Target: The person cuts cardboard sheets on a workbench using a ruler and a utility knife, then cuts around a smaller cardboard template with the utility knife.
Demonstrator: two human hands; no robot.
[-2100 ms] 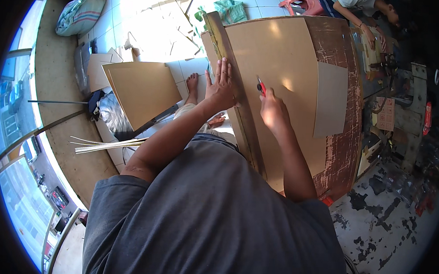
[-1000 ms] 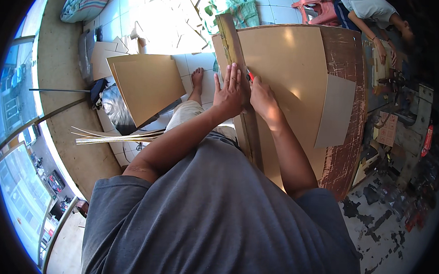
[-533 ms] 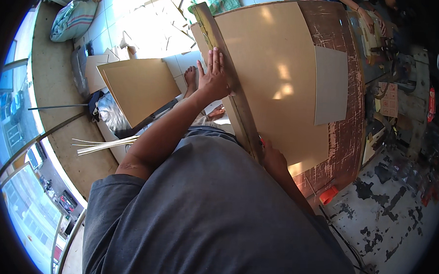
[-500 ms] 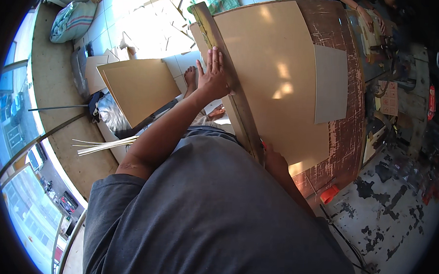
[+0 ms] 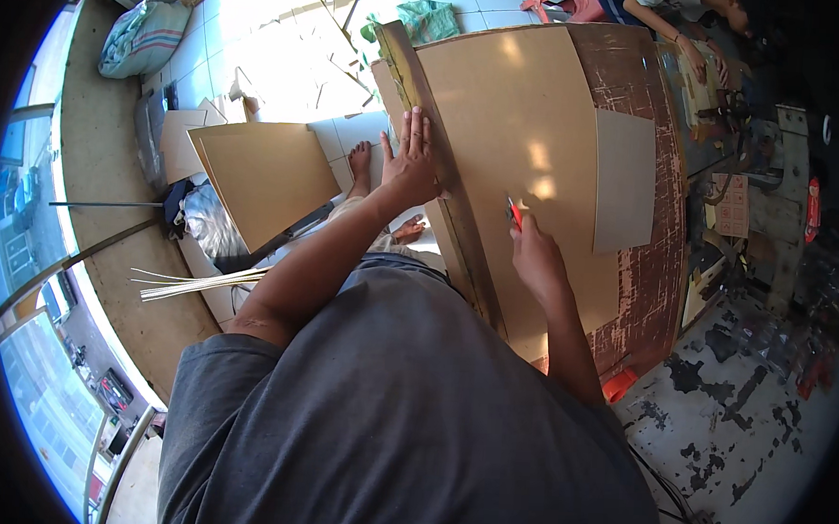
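Observation:
My left hand (image 5: 410, 168) lies flat with fingers stretched along a long, worn straightedge bar (image 5: 478, 276), pressing on it. The bar rests along the left edge of a large tan board (image 5: 501, 106) on a scratched brown tabletop (image 5: 669, 226). In my right hand (image 5: 540, 256) is a red utility knife (image 5: 515, 215), its tip pointing away from me. That hand is over the tan board, to the right of the bar and apart from it. On the board's right side lies a smaller greyish sheet (image 5: 626, 182).
Left of the table stand folded tan boards (image 5: 264, 176) and a bundle of thin pale strips (image 5: 203, 285). A tied sack (image 5: 144, 39) sits farther back. Another person's hands (image 5: 700, 63) are at the upper right. An orange-red roll (image 5: 618, 385) is at the table's near right corner.
My right hand has moved from the near end of the bar forward and right, over the board, carrying the utility knife. My left hand stays on the bar.

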